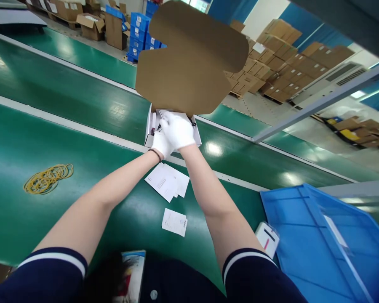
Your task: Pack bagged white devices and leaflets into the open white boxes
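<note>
A small white box (150, 128) with a tall brown cardboard lid (189, 59) standing open sits at the far edge of the green belt (82, 198). Both my hands wear white gloves and reach into the box. My right hand (179, 128) lies palm down over the contents. My left hand (161, 143) is tucked under and beside it, fingers curled near a dark item in the box. What either hand grips is hidden.
A bunch of yellow rubber bands (47, 179) lies at the left. White paper leaflets (167, 181) and another sheet (174, 221) lie between my arms. A blue crate (322, 240) stands at the right with a small white packet (267, 237) beside it. Cardboard cartons (287, 54) are stacked beyond.
</note>
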`<state>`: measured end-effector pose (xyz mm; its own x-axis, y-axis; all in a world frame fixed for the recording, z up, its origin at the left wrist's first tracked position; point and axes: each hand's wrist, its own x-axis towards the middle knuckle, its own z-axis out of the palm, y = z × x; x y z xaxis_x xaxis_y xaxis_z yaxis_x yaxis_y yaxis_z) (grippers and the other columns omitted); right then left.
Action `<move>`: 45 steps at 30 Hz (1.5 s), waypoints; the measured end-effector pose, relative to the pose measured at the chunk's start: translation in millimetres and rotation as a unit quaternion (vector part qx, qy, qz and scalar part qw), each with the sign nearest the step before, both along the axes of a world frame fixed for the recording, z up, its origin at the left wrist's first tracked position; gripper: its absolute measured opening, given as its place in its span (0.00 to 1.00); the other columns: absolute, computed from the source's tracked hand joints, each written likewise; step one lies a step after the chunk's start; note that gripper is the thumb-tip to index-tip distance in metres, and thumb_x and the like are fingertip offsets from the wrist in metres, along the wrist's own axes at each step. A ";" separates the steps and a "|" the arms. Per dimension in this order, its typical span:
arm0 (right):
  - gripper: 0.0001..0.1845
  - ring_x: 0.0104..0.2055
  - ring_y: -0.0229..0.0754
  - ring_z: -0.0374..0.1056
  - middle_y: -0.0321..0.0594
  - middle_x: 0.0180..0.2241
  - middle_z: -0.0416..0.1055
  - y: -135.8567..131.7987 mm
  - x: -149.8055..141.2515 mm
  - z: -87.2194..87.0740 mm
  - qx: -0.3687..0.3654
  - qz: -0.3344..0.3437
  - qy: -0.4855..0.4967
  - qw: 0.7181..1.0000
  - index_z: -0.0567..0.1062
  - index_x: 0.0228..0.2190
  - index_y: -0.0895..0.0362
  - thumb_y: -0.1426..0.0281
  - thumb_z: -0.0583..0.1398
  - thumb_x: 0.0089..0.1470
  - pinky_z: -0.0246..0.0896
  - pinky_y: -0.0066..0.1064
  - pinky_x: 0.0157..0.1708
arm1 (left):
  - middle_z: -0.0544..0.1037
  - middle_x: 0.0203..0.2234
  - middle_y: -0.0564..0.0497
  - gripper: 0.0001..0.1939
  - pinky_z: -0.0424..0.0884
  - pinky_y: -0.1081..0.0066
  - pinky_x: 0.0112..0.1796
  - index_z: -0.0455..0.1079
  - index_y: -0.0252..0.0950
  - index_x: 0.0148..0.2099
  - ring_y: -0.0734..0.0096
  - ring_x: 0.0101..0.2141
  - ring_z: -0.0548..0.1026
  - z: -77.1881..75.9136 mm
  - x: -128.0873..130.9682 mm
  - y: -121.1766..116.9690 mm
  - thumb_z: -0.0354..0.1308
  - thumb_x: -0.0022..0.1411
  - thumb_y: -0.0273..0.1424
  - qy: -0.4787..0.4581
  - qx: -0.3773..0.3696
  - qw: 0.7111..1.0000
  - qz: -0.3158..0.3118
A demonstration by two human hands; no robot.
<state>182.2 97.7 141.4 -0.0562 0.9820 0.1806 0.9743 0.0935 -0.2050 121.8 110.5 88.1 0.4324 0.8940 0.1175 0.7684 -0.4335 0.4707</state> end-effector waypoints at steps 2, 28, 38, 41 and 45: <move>0.19 0.47 0.52 0.69 0.47 0.46 0.74 -35.4 24.1 -15.7 -0.013 -0.019 -0.005 1.000 0.73 0.48 0.56 0.64 0.47 0.66 0.61 0.41 0.48 | 0.67 0.58 0.32 0.22 0.56 0.51 0.57 0.66 0.27 0.59 0.44 0.61 0.60 -3.1 -15.9 -16.3 0.45 0.68 0.29 0.017 0.036 0.999 -0.024; 0.51 0.50 0.61 0.62 0.52 0.51 0.67 -252.9 49.4 -103.1 -0.193 0.063 0.002 0.979 0.71 0.53 0.58 0.49 0.75 0.28 0.60 0.48 0.47 | 0.70 0.17 0.55 0.12 0.61 0.77 0.18 0.67 0.36 0.32 0.77 0.15 0.64 -38.1 -142.0 -132.2 0.57 0.60 0.40 -0.307 -0.191 0.899 0.247; 0.34 0.51 0.56 0.63 0.47 0.51 0.68 -268.4 51.5 -126.6 -0.118 0.038 0.074 0.989 0.74 0.49 0.51 0.58 0.73 0.39 0.58 0.47 0.51 | 0.71 0.17 0.55 0.12 0.64 0.78 0.20 0.69 0.34 0.31 0.78 0.16 0.67 -43.3 -135.0 -132.4 0.59 0.58 0.38 -0.328 -0.215 0.889 0.237; 0.33 0.53 0.55 0.63 0.47 0.51 0.69 -270.1 54.4 -119.6 -0.098 0.030 0.167 0.981 0.73 0.48 0.52 0.62 0.72 0.38 0.58 0.48 0.55 | 0.73 0.19 0.54 0.11 0.65 0.78 0.20 0.71 0.34 0.33 0.78 0.16 0.67 -48.0 -138.1 -132.0 0.59 0.58 0.38 -0.344 -0.211 0.884 0.237; 0.33 0.48 0.52 0.70 0.45 0.47 0.72 -272.5 58.9 -113.7 -0.112 -0.082 0.375 0.917 0.69 0.47 0.53 0.63 0.70 0.39 0.68 0.45 0.46 | 0.76 0.23 0.52 0.14 0.70 0.74 0.25 0.72 0.34 0.36 0.73 0.21 0.73 -50.0 -132.9 -137.2 0.57 0.60 0.41 -0.358 -0.193 0.887 0.220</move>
<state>241.1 -174.7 27.7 0.1533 0.9832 -0.0989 0.5489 -0.1679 -0.8189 -11.1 -26.7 38.2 -0.0304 0.9910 -0.1304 0.2676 0.1338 0.9542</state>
